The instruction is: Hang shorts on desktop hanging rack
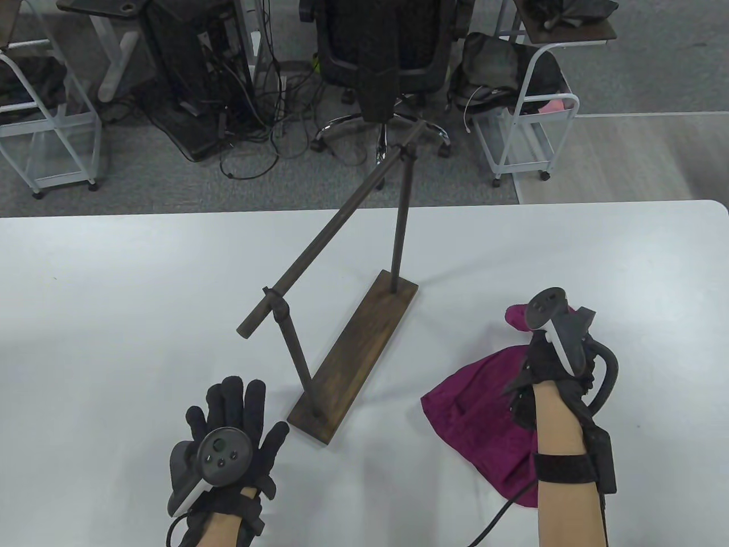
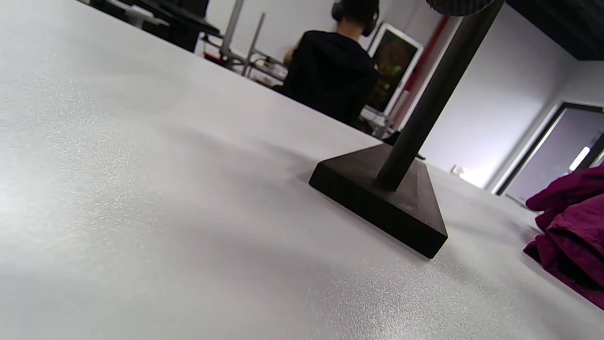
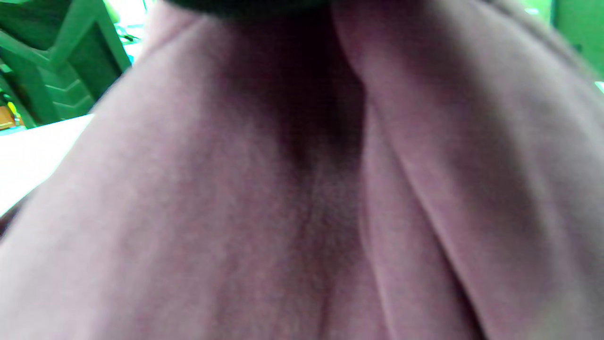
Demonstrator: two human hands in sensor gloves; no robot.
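The magenta shorts [image 1: 484,416] lie bunched on the white table [image 1: 114,285] at the right. My right hand [image 1: 544,356] grips the cloth near its top and lifts a peak of it; the fingers are hidden under the tracker. The cloth fills the right wrist view [image 3: 302,189]. The dark wooden hanging rack [image 1: 353,353] stands in the middle, its long bar [image 1: 336,228] running diagonally on two posts. My left hand [image 1: 236,413] rests flat on the table with fingers spread, just left of the rack's near end. The left wrist view shows the rack's base [image 2: 382,198] and the shorts [image 2: 571,226].
Beyond the table's far edge stand an office chair [image 1: 381,62], white wire carts [image 1: 529,119] and cables on the floor. The rack's base runs diagonally between my two hands.
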